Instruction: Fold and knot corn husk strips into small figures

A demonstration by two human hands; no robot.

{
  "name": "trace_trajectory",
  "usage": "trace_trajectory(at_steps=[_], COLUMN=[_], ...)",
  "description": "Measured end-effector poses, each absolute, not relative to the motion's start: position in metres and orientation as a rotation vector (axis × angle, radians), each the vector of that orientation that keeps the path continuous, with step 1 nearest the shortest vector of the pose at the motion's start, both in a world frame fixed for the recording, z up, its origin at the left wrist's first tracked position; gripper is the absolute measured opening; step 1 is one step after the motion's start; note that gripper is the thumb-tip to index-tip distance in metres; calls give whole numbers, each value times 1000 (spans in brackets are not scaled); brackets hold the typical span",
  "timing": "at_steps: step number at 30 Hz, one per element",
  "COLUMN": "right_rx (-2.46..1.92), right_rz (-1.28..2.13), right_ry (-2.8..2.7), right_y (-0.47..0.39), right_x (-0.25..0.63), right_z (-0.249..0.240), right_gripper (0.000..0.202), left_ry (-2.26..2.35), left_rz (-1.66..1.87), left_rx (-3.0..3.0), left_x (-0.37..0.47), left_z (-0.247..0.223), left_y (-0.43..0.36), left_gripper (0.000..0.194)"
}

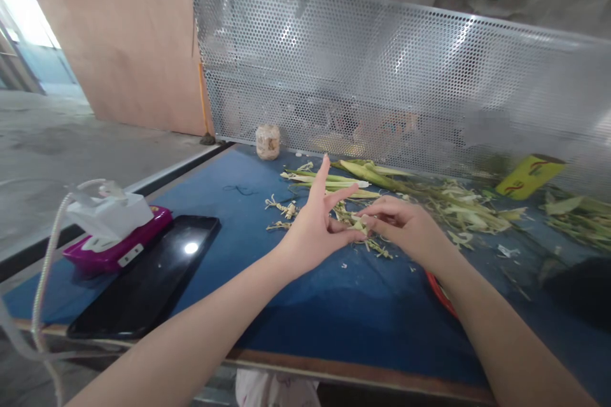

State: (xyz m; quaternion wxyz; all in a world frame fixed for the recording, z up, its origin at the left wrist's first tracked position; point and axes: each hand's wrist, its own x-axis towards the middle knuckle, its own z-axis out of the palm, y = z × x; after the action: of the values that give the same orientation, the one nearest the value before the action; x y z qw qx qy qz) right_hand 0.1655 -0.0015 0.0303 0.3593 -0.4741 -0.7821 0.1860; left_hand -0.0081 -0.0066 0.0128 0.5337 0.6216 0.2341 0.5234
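Note:
My left hand [309, 232] pinches a small pale-green strip of what looks like corn husk [361, 224] between thumb and bent fingers. Its index finger points up, and another finger stretches to the right. From the other side, my right hand [410, 229] has its thumb and fingertips closed on the same piece. The fingers partly cover the strip, so its full shape is hidden. Thin knotted or braided pale strips [285, 208] lie just left of my left hand. More thin strips [379, 248] rest on the table under the fingertips.
Long green husks [372, 175] and a loose heap [470, 206] lie behind the hands. A jar [268, 142] and yellow box [529, 176] stand near the perforated metal screen [334, 63]. A black phone [147, 273] and purple power strip [119, 248] lie left. My right forearm partly covers a red rim [442, 296].

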Motion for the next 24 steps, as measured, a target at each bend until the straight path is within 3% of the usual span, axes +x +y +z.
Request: trace_trajectory(at_steps=[6, 16, 24], right_rx=[-1159, -1228, -1156], right_rz=[588, 911, 764], right_ry=[-2034, -1860, -1753], right_y=[-1, -1, -1], right_x=[167, 167, 159], right_z=[31, 31, 27], right_gripper=[23, 15, 14], left_ry=[521, 612, 609], left_rz=[1213, 1059, 875], left_rx=[1481, 1552, 1487], left_x=[-9, -10, -7], left_z=[13, 6, 3], left_y=[-5, 0, 0], left_gripper=[95, 104, 111])
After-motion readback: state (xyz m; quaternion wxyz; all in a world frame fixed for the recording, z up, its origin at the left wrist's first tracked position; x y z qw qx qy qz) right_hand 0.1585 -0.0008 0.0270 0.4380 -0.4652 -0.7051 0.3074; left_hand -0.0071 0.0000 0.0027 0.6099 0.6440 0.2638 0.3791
